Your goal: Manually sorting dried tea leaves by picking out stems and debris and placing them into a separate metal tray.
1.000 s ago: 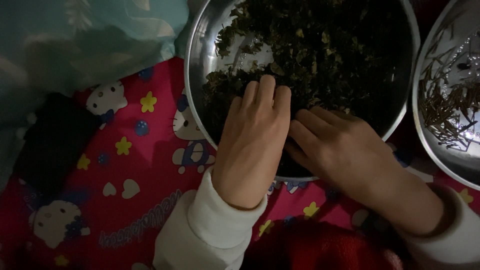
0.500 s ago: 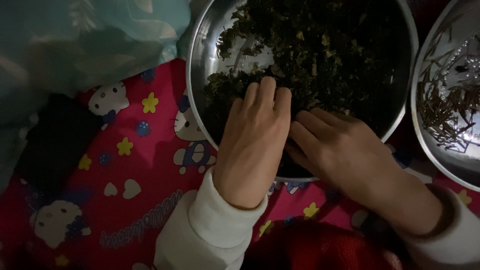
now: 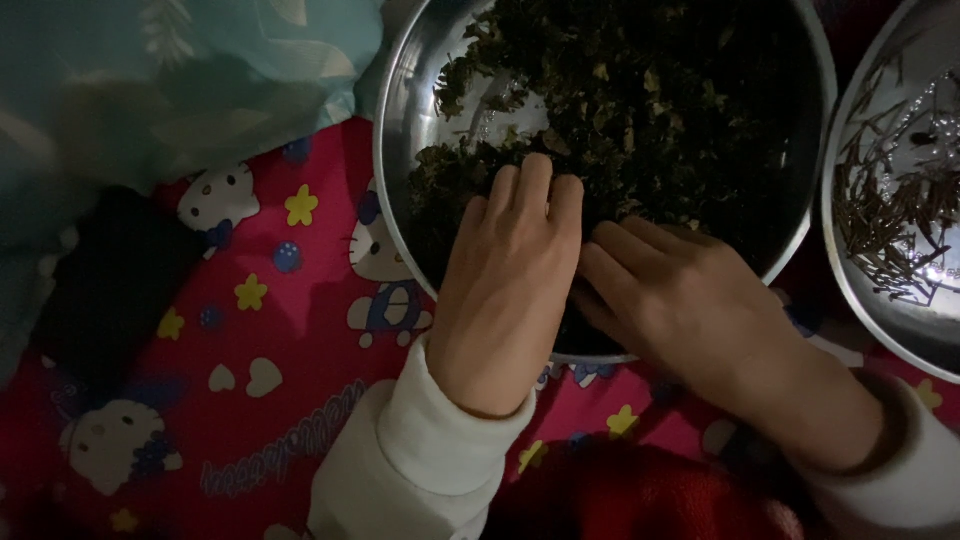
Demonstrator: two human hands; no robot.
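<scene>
A large steel bowl (image 3: 400, 130) holds a heap of dark dried leaves (image 3: 650, 110). My left hand (image 3: 505, 290) lies palm down over the bowl's near rim, fingers together and curled into the leaves. Beside it, my right hand (image 3: 690, 300) reaches in from the right, its fingertips meeting the left hand's fingers in the leaves at the near edge. What the fingertips pinch is hidden in the dark. Both arms wear white sleeves.
A second steel bowl (image 3: 850, 290) at the right edge holds thin brown stems (image 3: 890, 230). Everything rests on a pink cartoon-print cloth (image 3: 280, 330). A teal fabric (image 3: 150, 90) lies at the top left, a dark object (image 3: 110, 280) at the left.
Both hands stay in the same spot at the bowl's near edge; the fingers shift only slightly among the leaves.
</scene>
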